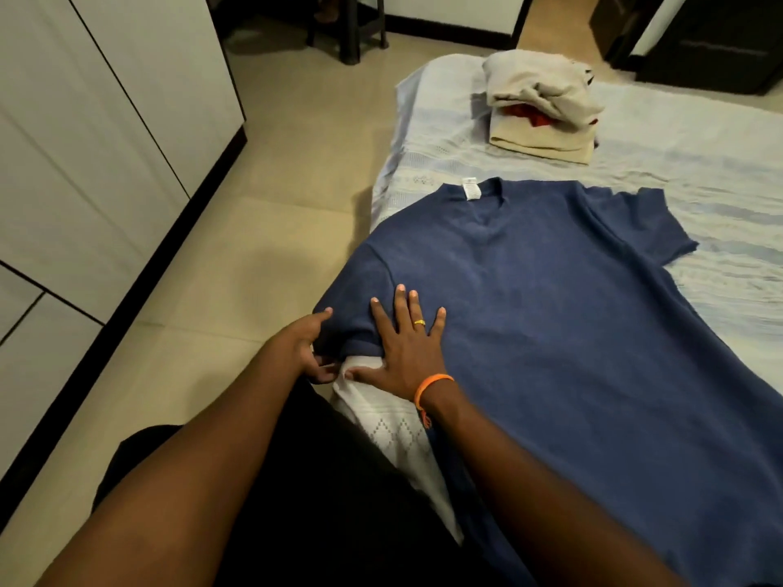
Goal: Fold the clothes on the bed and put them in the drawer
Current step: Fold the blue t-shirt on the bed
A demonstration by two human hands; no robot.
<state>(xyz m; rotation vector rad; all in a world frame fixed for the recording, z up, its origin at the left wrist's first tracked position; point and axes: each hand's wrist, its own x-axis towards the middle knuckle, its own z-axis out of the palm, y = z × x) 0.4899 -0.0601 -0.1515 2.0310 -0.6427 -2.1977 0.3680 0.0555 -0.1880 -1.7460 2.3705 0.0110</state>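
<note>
Blue T-shirt spread on bed, right hand flat on it, left hand pinching sleeve, folded pile beyond.

- The floor was laid with large beige tiles with a slight sheen, running from 7 o'clock up to 12 o'clock.
- A white cabinet with flat panel fronts divided by thin dark seams stood along the 9 to 11 o'clock side, on a dark plinth.
- A white wall with a dark skirting board closed the room at 12 o'clock.
- The legs of a dark chair or stool stood on the tiles at 12 o'clock, just in front of that wall.
- Dark furniture occupied the 1 o'clock corner; its type could not be determined.
- Lighting was soft, casting a diffuse shadow on the tiles near the centre.
</note>
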